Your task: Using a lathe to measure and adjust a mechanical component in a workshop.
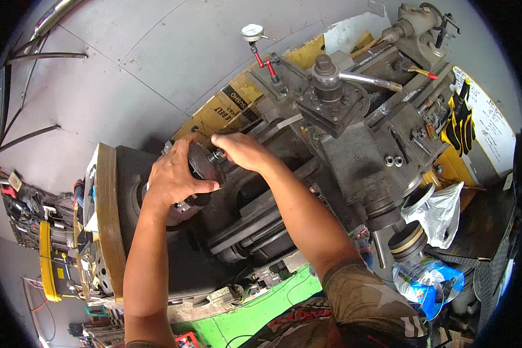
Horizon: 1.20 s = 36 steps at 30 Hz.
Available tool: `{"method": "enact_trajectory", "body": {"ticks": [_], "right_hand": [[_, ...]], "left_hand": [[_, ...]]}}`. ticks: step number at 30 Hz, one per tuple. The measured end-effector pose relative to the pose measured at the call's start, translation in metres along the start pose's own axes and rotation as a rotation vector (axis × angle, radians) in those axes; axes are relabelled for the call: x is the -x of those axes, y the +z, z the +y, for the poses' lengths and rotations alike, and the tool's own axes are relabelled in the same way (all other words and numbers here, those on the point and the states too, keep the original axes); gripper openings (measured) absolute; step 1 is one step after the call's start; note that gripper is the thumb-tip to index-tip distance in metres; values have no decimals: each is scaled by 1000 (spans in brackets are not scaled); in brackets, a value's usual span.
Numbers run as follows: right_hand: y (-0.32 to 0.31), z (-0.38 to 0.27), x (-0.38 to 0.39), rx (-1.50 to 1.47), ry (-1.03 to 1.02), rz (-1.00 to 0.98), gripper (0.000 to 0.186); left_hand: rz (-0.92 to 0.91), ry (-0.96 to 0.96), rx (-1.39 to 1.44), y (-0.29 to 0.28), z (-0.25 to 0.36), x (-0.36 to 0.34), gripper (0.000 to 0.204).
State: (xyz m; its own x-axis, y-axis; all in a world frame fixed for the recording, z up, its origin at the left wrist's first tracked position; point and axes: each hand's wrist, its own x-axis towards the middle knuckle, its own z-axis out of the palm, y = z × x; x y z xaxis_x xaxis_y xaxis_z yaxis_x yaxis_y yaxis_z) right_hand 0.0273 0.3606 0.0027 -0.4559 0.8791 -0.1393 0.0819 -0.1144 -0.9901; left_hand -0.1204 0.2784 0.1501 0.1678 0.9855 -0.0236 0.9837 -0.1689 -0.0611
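I have both hands at the chuck end of a metal lathe. My left hand [173,174] wraps over the rim of a dark round metal disc [204,163], its thumb along the front. Below that hand, part of the lathe chuck [185,209] shows. Closed fingers of my right hand [242,151] are at a short shiny metal rod [216,156] at the disc's middle; the fingertips are partly hidden. Right of my hands stands the tool post [327,81] with its long clamping handle [370,80]. The lathe bed [255,223] runs beneath my right forearm.
A dial indicator [252,32] stands on a red jointed arm behind the carriage. The tailstock [413,24] is at the far right. A brush [421,72], black-and-yellow gloves [459,124] and a handwheel [409,239] lie to the right. Cardboard [217,113] is behind the bed.
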Motion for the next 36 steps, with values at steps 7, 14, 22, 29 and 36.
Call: {"method": "enact_trajectory", "body": {"ticks": [7, 14, 22, 29, 36], "right_hand": [[1, -4, -4, 261, -37, 50, 78], [0, 5, -10, 177, -181, 35, 72], [5, 9, -6, 154, -296, 100, 90], [13, 14, -15, 33, -80, 67, 66], [-4, -4, -3, 237, 57, -1, 63]], "left_hand": [[0, 1, -22, 1, -3, -1, 114], [12, -14, -28, 3, -5, -1, 114], [25, 2, -4, 2, -5, -1, 113], [-2, -5, 37, 3, -6, 0, 112], [9, 2, 8, 2, -6, 0, 111]]}}
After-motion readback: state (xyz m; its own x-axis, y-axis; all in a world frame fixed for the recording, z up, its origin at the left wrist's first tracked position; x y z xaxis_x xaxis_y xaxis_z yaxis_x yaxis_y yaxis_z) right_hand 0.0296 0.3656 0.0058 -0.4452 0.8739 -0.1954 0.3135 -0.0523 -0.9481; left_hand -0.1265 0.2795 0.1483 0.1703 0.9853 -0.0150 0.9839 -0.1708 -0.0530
